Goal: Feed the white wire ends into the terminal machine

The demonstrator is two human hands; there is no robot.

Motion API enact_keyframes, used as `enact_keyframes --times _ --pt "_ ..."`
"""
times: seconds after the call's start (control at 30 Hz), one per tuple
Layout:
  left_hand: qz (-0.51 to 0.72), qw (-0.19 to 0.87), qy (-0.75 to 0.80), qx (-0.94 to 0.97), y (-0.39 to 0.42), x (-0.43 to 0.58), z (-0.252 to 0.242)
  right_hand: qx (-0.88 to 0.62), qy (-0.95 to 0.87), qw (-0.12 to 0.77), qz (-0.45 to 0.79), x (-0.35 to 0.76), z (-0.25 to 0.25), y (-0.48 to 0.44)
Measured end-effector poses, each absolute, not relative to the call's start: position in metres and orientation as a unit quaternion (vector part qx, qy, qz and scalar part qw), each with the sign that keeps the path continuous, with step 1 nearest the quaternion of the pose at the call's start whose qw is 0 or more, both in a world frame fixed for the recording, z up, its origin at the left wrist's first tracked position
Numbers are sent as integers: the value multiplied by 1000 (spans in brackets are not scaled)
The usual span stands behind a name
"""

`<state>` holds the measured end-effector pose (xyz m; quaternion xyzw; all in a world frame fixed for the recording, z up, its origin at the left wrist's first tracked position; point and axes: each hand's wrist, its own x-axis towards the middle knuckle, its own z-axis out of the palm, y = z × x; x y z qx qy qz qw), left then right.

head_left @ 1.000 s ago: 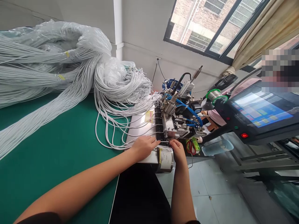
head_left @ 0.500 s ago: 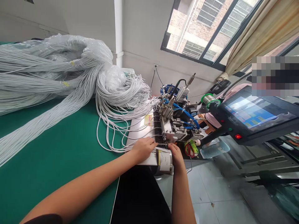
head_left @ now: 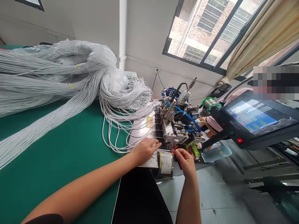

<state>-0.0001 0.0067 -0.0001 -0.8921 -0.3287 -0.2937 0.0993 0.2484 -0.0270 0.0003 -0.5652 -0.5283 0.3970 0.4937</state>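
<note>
My left hand [head_left: 146,151] is closed, thumb and fingers together on a white cable at the near end of the bench-top machine [head_left: 171,124]. Several white cables [head_left: 126,150] run under and beside it. To its right, my right hand [head_left: 185,158] pinches near the cable ends. Small orange-red bits show at its fingertips and a dark red piece below its fingers; I cannot make out what it grips. The machine has metal cylinders, blue air hoses and a dark row of slots where the cables lie. A labelled, rounded metal part [head_left: 165,163] sits just below my hands.
A large bundle of white cables [head_left: 81,77], partly wrapped in plastic, lies on the green table [head_left: 70,137]. At the right are a tilted touch screen [head_left: 254,115], a solder wire spool [head_left: 211,104], a clear plastic container [head_left: 217,151] and a person in pink, partly hidden.
My right hand has moved right, a little away from my left hand, and orange-red bits now show at its fingers. My left hand stays by the cables. The camera view has shifted slightly.
</note>
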Motion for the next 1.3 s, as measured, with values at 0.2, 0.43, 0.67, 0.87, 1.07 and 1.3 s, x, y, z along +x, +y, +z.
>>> enact_keyframes --times 0.2,0.43,0.67,0.87,1.07,1.3 --pt "-276 103 -323 -899 7 -1 -1 -542 -600 416 416 249 14 -37" --pt "-283 111 -307 -902 7 -1 0 -542 -608 450 367 241 10 -32" --pt "-325 87 -317 -887 6 1 1 -546 -519 569 331 241 1 -27" --pt "-320 103 -315 -887 5 1 1 -554 -472 574 376 246 -7 -23" --pt "-305 131 -273 -903 6 -1 -1 -538 -419 611 402 233 -10 -21" --pt "-292 126 -283 -905 8 -1 -7 -500 -421 617 438 225 -4 -21"
